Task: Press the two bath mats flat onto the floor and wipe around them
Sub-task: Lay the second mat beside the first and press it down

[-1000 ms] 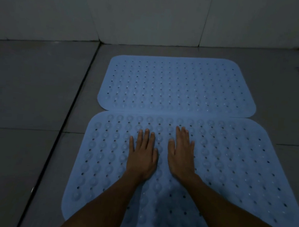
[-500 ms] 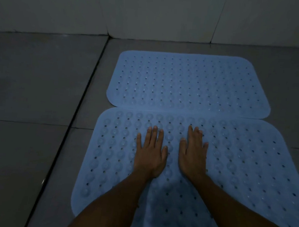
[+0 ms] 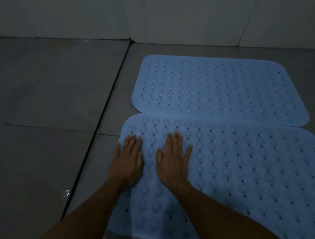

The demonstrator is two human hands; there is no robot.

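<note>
Two light blue bath mats with rows of holes and suction bumps lie edge to edge on the grey tiled floor. The near mat [image 3: 243, 173] reaches past the right edge of the view; the far mat [image 3: 217, 88] lies beyond it, towards the wall. My left hand [image 3: 127, 160] presses palm down with straight fingers on the near mat's left edge. Just to its right, my right hand [image 3: 172, 162] lies flat on the same mat, fingers spread. Neither hand holds anything.
Large grey floor tiles [image 3: 47, 95] stretch to the left, with a dark grout line [image 3: 99, 128] running along the mats' left side. A small wet glint [image 3: 66, 194] shows near that line. The tiled wall [image 3: 161, 14] rises just behind the far mat.
Both hands have slid left across the near mat, from its middle to its left edge, still flat. The view has turned left, so the mats sit further right.
</note>
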